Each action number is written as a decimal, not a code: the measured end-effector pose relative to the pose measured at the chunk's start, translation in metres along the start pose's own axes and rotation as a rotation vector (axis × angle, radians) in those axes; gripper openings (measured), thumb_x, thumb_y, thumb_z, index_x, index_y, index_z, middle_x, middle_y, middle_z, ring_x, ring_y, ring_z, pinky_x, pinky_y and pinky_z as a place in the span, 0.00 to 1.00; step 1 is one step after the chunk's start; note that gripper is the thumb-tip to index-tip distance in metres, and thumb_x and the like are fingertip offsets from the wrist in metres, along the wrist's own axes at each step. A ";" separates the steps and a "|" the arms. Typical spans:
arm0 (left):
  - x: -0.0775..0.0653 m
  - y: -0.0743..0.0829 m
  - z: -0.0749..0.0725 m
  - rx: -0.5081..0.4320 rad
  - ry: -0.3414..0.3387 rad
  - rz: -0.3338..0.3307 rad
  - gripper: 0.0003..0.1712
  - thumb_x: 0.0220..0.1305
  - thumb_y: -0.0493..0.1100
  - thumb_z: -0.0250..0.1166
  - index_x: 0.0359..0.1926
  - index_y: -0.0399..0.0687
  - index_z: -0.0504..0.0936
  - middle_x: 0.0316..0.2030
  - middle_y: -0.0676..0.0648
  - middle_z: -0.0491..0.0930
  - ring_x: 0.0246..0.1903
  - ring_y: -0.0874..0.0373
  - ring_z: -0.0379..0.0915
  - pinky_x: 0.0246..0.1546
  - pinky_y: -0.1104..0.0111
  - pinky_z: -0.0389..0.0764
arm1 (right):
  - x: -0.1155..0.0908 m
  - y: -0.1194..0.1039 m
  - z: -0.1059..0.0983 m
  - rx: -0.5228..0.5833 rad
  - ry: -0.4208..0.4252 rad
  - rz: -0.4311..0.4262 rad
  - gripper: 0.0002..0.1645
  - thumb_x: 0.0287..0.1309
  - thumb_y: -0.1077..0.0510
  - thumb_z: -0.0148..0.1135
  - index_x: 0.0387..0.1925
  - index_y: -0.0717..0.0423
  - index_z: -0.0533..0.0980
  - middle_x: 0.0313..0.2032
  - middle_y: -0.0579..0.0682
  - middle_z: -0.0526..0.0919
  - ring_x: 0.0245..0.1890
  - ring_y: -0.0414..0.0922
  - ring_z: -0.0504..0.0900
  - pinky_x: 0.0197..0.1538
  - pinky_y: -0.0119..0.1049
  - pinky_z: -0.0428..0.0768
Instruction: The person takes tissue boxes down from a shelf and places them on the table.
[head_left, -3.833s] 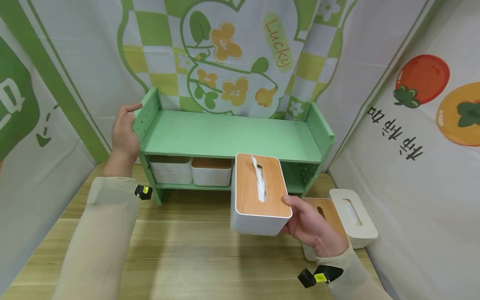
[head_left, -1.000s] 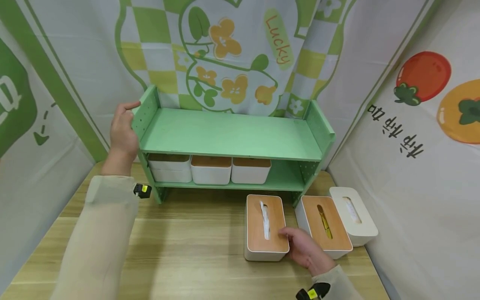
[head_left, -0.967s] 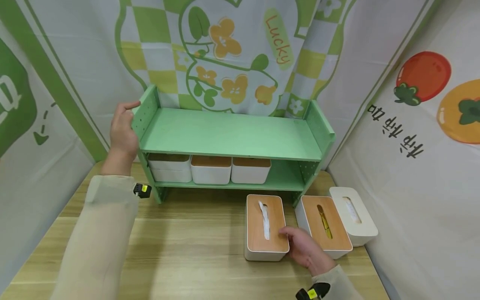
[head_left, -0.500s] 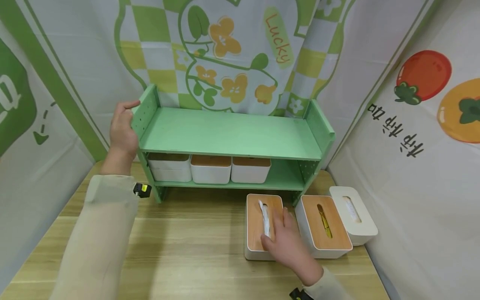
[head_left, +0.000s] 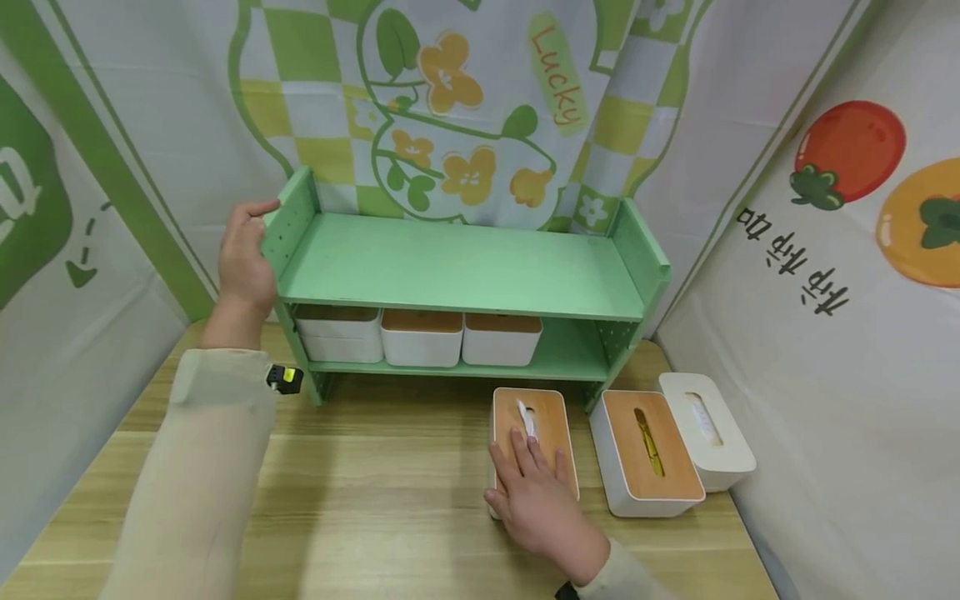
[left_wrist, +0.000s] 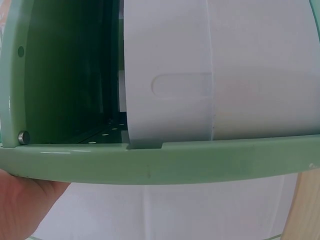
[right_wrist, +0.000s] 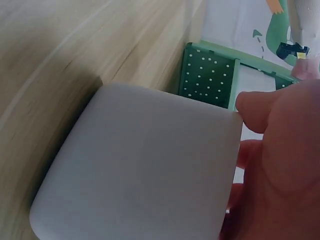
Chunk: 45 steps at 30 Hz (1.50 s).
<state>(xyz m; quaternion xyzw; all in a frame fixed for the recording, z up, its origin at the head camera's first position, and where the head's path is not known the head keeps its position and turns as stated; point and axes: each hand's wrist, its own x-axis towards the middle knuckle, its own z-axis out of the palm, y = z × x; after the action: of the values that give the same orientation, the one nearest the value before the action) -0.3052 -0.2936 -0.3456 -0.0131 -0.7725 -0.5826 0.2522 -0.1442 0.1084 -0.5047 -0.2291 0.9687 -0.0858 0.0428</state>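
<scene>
My left hand (head_left: 246, 271) grips the upper left side panel of a green two-tier shelf (head_left: 465, 267). In the left wrist view, the panel's green edge (left_wrist: 215, 165) crosses in front of a white box (left_wrist: 170, 115). On the table stands a white tissue box (head_left: 551, 408) with a wood-coloured lid, a white tissue poking from its slot. My right hand (head_left: 543, 504) lies over the near part of that lid, fingers spread and nearly straight, hiding part of it. The right wrist view shows the box's pale end wall (right_wrist: 140, 165) beside my thumb and fingers.
Two wood-lidded boxes, one of them a right-hand box (head_left: 501, 343), stand on the lower shelf beside a stacked white container (head_left: 341, 337). At right on the wooden table (head_left: 360, 500) are another wood-lidded tissue box (head_left: 663, 450) and an all-white one (head_left: 708, 425). Printed curtains surround the table.
The box was carried from the shelf front down onto the table. My right hand has since left its right side and come over its lid. My left hand stays at the panel.
</scene>
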 end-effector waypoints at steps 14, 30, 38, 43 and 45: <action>-0.001 0.001 -0.001 -0.024 -0.031 -0.020 0.30 0.76 0.49 0.26 0.69 0.54 0.65 0.73 0.50 0.54 0.66 0.58 0.46 0.59 0.60 0.49 | -0.007 0.008 -0.004 -0.009 0.074 0.084 0.36 0.66 0.41 0.60 0.71 0.49 0.69 0.71 0.70 0.56 0.68 0.75 0.52 0.59 0.75 0.54; 0.000 -0.001 -0.001 -0.029 -0.038 -0.011 0.30 0.76 0.47 0.25 0.69 0.51 0.64 0.73 0.47 0.53 0.65 0.58 0.46 0.56 0.62 0.50 | -0.009 0.027 -0.008 0.031 0.053 0.175 0.35 0.66 0.44 0.61 0.71 0.47 0.68 0.66 0.85 0.51 0.68 0.77 0.49 0.61 0.73 0.53; 0.000 0.000 0.000 -0.043 -0.039 -0.008 0.30 0.76 0.48 0.26 0.69 0.53 0.64 0.74 0.48 0.52 0.70 0.62 0.40 0.64 0.61 0.46 | -0.012 0.032 -0.014 0.033 0.055 0.179 0.35 0.66 0.44 0.61 0.71 0.48 0.69 0.65 0.85 0.52 0.67 0.77 0.50 0.60 0.74 0.53; -0.001 0.000 0.000 -0.043 -0.035 -0.020 0.29 0.76 0.49 0.26 0.68 0.56 0.65 0.74 0.50 0.52 0.69 0.60 0.42 0.60 0.61 0.48 | -0.013 0.037 -0.011 0.010 0.073 0.174 0.34 0.66 0.43 0.61 0.70 0.49 0.70 0.64 0.85 0.54 0.66 0.78 0.52 0.59 0.75 0.55; -0.001 -0.001 -0.001 -0.037 -0.031 -0.017 0.29 0.76 0.49 0.26 0.68 0.55 0.65 0.74 0.50 0.53 0.67 0.59 0.44 0.57 0.61 0.49 | -0.013 0.039 -0.009 0.011 0.084 0.176 0.34 0.65 0.44 0.62 0.70 0.48 0.70 0.64 0.85 0.55 0.66 0.78 0.52 0.59 0.75 0.55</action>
<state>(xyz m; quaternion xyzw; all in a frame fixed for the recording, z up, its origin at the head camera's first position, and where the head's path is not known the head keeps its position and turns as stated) -0.3042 -0.2940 -0.3465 -0.0199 -0.7656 -0.5985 0.2349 -0.1505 0.1503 -0.5024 -0.1392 0.9855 -0.0965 0.0109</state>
